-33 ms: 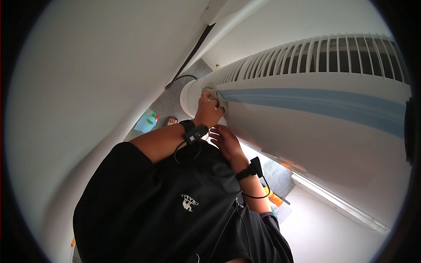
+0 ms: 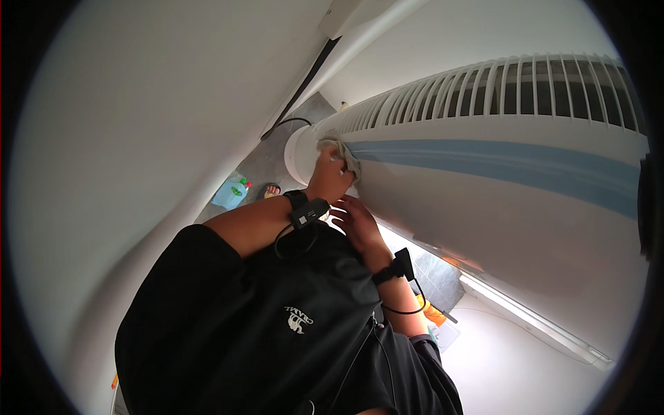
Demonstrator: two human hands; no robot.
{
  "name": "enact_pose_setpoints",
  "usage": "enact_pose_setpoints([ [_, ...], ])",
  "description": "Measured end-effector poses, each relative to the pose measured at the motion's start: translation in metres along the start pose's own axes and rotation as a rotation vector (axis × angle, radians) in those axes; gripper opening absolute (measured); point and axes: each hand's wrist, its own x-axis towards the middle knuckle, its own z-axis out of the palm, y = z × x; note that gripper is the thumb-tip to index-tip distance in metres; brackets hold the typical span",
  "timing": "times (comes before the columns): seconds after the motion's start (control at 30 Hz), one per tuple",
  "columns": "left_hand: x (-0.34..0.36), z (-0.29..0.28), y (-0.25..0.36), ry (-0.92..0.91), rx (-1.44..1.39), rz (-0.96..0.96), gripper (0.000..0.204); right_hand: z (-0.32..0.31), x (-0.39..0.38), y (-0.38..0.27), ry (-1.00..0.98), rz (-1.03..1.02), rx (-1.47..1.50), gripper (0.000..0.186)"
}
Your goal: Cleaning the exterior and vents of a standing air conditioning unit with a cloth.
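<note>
My left hand [image 2: 330, 176] is closed on a crumpled grey cloth [image 2: 351, 163] and presses it to the side of a tall white rounded appliance [image 2: 470, 200], which looks like a floor-standing air conditioner. The cloth lies close to its base, at the lower end of a long blue stripe [image 2: 484, 153]. Just below the left wrist, my right hand [image 2: 358, 223] is empty, its fingers apart, near the appliance's lower side. Whether its fingertips touch the surface I cannot tell. Part of the cloth is hidden under my left fingers.
White slats [image 2: 498, 90] run along the appliance's upper side. A dark cable [image 2: 296, 120] passes behind its base. On the grey tiled floor stand a clear bottle of bluish liquid [image 2: 231, 194] and my sandalled foot [image 2: 270, 190]. An orange object [image 2: 432, 312] lies past my right forearm. A white wall [image 2: 152, 104] rises at left.
</note>
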Motion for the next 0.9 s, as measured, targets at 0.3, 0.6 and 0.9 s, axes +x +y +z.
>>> enact_pose_setpoints([
  [0.3, -0.008, -0.035, 0.022, -0.398, -0.259, -0.38, 0.031, 0.009, 0.018, 0.002, -0.038, -0.029, 0.096, 0.035],
  [0.6, -0.005, -0.045, 0.037, -0.374, -0.539, -0.697, 0.03, 0.013, 0.038, 0.003, 0.055, -0.067, 0.196, 0.029],
  [0.9, -0.004, -0.036, 0.03, -0.368, -0.737, -0.639, 0.041, 0.031, 0.02, -0.004, 0.183, -0.172, 0.112, 0.032],
])
